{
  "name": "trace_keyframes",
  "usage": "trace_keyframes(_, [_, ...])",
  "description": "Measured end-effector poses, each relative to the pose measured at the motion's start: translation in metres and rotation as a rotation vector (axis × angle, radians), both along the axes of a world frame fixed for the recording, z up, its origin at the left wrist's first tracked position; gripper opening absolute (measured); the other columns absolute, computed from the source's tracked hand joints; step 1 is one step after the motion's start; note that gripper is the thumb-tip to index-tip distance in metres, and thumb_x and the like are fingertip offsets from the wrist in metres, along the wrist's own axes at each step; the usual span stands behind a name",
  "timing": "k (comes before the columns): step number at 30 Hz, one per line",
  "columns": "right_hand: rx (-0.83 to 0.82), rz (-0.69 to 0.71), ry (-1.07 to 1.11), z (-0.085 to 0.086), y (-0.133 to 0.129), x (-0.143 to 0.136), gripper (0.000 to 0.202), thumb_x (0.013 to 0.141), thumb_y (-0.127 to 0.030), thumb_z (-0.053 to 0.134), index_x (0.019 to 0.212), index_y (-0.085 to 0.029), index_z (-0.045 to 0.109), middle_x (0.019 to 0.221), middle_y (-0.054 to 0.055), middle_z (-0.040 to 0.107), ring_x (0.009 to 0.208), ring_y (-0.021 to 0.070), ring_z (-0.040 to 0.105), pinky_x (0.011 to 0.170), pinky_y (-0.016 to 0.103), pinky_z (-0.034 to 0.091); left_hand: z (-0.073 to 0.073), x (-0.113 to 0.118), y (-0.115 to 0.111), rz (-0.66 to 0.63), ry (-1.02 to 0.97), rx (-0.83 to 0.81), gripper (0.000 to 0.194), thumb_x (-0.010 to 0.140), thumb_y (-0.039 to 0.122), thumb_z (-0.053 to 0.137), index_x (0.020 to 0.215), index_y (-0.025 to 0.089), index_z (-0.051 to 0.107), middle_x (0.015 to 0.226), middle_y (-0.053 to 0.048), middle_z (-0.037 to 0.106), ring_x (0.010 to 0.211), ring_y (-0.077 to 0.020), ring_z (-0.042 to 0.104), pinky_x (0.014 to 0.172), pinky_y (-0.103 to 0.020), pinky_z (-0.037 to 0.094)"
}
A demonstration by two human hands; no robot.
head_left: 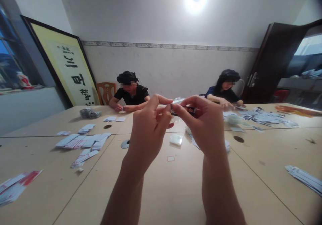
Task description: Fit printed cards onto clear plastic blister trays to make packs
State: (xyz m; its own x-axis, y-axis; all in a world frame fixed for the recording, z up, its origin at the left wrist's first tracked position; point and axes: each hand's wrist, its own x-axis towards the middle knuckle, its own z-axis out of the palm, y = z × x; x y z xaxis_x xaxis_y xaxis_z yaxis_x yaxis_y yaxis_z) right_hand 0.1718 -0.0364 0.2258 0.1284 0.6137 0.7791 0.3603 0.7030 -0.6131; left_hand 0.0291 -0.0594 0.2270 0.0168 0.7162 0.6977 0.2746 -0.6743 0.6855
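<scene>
Both of my hands are raised above the middle of the table, close together. A small dark item with clear plastic around it is between them. My left hand pinches its left end with thumb and fingers. Wrapped over its right part are the thumb and fingers of my right hand. Below the hands, a small clear packet lies on the table, with a red-edged label nearer to me. White pieces partly show behind my right wrist.
White card stacks lie left, more cards at the near left and strips at the right. Two people sit across the table. A loose pile covers the far right.
</scene>
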Motion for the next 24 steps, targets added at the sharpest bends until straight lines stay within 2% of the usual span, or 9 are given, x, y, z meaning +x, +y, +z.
trace_keyframes(3, [-0.008, 0.011, 0.010, 0.001, 0.000, 0.004, 0.026, 0.076, -0.037, 0.081, 0.069, -0.017, 0.065, 0.048, -0.009, 0.041, 0.045, 0.0052, 0.035, 0.044, 0.022, 0.026, 0.004, -0.005, -0.003, 0.008, -0.011, -0.032, 0.022, 0.093, 0.041, 0.065, 0.100, 0.020, 0.064, 0.073, 0.000, 0.071, 0.074, -0.0175, 0.074, 0.064, -0.026, 0.068])
trace_keyframes(8, [-0.052, 0.229, 0.122, 0.003, -0.006, 0.008, 0.021, 0.081, -0.031, 0.077, 0.071, -0.018, 0.063, 0.052, -0.008, 0.040, 0.048, 0.0051, 0.034, 0.044, 0.021, 0.028, 0.011, -0.014, -0.006, -0.050, -0.106, -0.087, 0.025, 0.090, 0.043, 0.070, 0.098, 0.020, 0.064, 0.071, 0.001, 0.069, 0.075, -0.0172, 0.074, 0.064, -0.027, 0.068])
trace_keyframes(10, [-0.056, 0.262, 0.142, 0.004, -0.006, 0.009, 0.021, 0.084, -0.030, 0.074, 0.071, -0.017, 0.064, 0.052, -0.007, 0.042, 0.047, 0.0050, 0.035, 0.043, 0.022, 0.025, 0.012, -0.015, -0.005, -0.069, -0.137, -0.102, 0.024, 0.088, 0.042, 0.072, 0.096, 0.020, 0.063, 0.071, 0.001, 0.069, 0.074, -0.0175, 0.074, 0.062, -0.026, 0.068])
trace_keyframes(17, [-0.045, 0.209, 0.182, 0.003, 0.000, 0.007, 0.021, 0.083, -0.032, 0.074, 0.071, -0.017, 0.064, 0.051, -0.006, 0.047, 0.045, 0.0058, 0.042, 0.040, 0.022, 0.025, 0.008, -0.016, -0.002, -0.160, -0.189, -0.132, 0.020, 0.089, 0.040, 0.071, 0.097, 0.023, 0.065, 0.076, 0.000, 0.073, 0.074, -0.0198, 0.077, 0.058, -0.025, 0.066])
trace_keyframes(24, [-0.006, 0.192, 0.261, 0.001, -0.001, 0.003, 0.021, 0.081, -0.030, 0.075, 0.068, -0.018, 0.064, 0.061, -0.004, 0.055, 0.043, 0.0033, 0.043, 0.038, 0.020, 0.028, 0.009, -0.011, -0.004, -0.129, -0.216, -0.129, 0.012, 0.091, 0.033, 0.068, 0.096, 0.023, 0.066, 0.071, 0.001, 0.071, 0.068, -0.0180, 0.075, 0.056, -0.026, 0.066])
